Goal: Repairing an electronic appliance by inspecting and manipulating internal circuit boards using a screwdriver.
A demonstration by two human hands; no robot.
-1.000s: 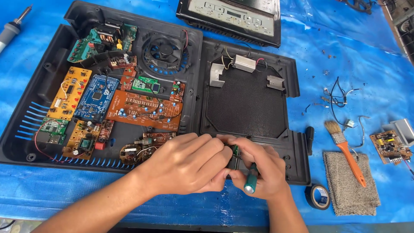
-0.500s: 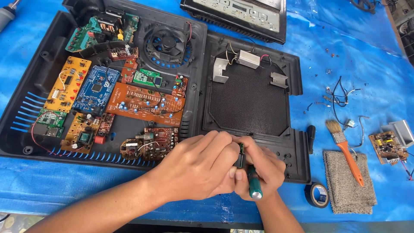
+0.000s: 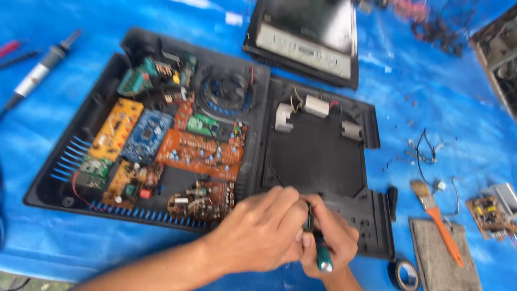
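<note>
A blue tarp (image 3: 431,91) covers the work surface, and on it lies a wide black casing (image 3: 318,161), opened flat, with orange, blue and green circuit boards (image 3: 202,148) in its left half. At the casing's near edge the left hand (image 3: 258,234) curls over the right hand (image 3: 334,242), which is closed around a green-handled screwdriver (image 3: 323,258) standing upright between them. An orange-handled brush (image 3: 436,221) lies well to the right, beside a grey cloth (image 3: 444,258).
</note>
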